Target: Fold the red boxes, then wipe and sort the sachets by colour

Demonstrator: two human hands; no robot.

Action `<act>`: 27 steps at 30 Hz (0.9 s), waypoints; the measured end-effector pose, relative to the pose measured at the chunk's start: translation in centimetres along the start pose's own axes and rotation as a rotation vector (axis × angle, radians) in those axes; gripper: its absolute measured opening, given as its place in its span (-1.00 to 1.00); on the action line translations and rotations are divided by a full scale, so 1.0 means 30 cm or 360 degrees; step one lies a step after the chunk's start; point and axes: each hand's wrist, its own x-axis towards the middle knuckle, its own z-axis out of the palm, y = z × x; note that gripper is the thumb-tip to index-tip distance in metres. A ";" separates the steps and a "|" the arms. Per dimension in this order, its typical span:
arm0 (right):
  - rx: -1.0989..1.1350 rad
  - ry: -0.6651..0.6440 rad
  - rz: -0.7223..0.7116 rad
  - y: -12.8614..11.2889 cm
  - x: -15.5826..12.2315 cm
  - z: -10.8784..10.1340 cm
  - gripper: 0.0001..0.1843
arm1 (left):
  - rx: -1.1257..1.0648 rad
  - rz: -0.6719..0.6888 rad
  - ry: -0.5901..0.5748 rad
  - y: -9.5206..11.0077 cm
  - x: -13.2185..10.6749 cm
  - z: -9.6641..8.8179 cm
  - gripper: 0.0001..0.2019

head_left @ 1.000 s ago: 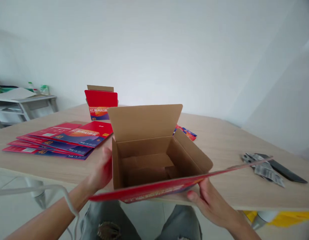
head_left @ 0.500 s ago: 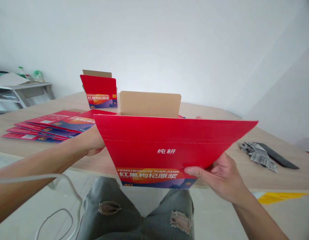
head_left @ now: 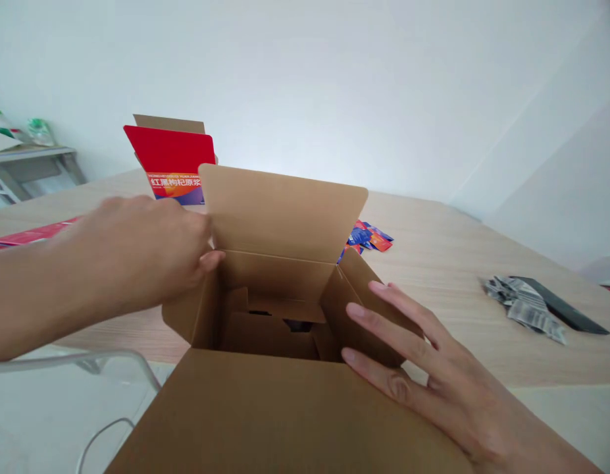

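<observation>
A cardboard box (head_left: 275,273) stands tilted toward me with its top flaps spread, its plain brown inside showing. At the bottom, small dark gaps show between the folded flaps. My left hand (head_left: 156,243) is closed on the box's far left corner, thumb over the edge; its other fingertips are hidden. My right hand (head_left: 433,375) lies on the right side with fingers stretched and spread, touching the right flap and the near flap. Behind the box, a red printed carton (head_left: 174,161) stands upright with raised flaps.
Several small blue and orange sachets (head_left: 371,236) lie behind the box. On the right are crumpled grey printed strips (head_left: 524,306) beside a flat black object (head_left: 564,309). Flat red cartons (head_left: 33,234) lie at left, partly behind my arm. A side table (head_left: 35,158) stands farther left.
The box has tipped so its opening faces me; its red printed front is out of sight. My left hand has moved up to the far corner, and my right hand has let go and spread.
</observation>
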 end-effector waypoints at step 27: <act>-0.0482 -0.0030 -0.0433 0.010 0.110 0.031 -0.46 | 0.0533 0.0848 -0.1407 0.245 0.035 0.166 -0.69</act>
